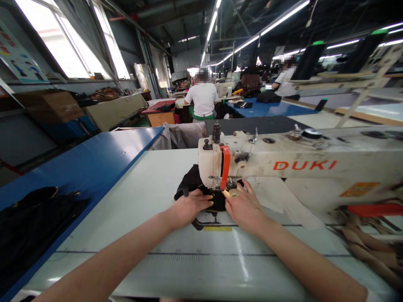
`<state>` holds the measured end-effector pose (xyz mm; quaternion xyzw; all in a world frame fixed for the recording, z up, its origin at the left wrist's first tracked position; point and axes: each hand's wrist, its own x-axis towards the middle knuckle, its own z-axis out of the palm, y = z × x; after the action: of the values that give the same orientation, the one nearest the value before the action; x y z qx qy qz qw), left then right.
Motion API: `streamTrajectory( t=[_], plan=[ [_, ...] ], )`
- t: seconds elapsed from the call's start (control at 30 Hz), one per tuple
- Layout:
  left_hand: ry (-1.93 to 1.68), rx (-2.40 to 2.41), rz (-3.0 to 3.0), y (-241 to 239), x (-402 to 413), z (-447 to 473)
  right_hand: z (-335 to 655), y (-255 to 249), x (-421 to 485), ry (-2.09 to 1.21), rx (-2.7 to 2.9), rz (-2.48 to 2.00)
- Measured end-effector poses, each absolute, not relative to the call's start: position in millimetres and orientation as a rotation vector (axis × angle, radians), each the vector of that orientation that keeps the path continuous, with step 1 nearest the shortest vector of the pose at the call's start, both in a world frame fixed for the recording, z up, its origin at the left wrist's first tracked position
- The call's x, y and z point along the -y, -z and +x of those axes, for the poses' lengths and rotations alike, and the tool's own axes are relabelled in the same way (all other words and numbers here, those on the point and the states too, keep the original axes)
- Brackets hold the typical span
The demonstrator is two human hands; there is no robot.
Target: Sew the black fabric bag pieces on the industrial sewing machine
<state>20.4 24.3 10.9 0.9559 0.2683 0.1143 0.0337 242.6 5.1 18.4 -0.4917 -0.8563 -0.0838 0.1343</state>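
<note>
A piece of black fabric lies beneath the head of a white sewing machine marked DUKI. To the left of the needle area, my left hand holds the fabric, its fingertips pressed together on the near part. A small dark piece sticks up beside that hand; I cannot make out what it is. My right hand grips the fabric's right side, thumb close to the presser foot and fingers reaching behind it. The machine head hides the needle and part of the fabric.
A ruler strip runs along the front of the pale table. More black fabric lies on the blue table at left. White strips lie under the machine arm. Two people in white shirts are farther back.
</note>
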Motion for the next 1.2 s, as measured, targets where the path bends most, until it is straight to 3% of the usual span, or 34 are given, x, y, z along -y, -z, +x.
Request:
streamTrajectory(
  t=[0.33, 0.6, 1.2],
  plan=[
    [-0.319, -0.906, 2.917, -8.7, -22.9, 20.8, 250.8, -7.2, -10.0, 0.114, 2.515, -1.205],
    [-0.331, -0.871, 2.920, -6.6, -26.8, 18.0, 244.5, -12.0, -5.3, 0.266, 2.556, -1.314],
    [-0.376, -0.935, 2.887, -3.8, -22.2, 19.2, 244.1, -12.2, -1.8, 0.208, 2.536, -1.323]
  ],
)
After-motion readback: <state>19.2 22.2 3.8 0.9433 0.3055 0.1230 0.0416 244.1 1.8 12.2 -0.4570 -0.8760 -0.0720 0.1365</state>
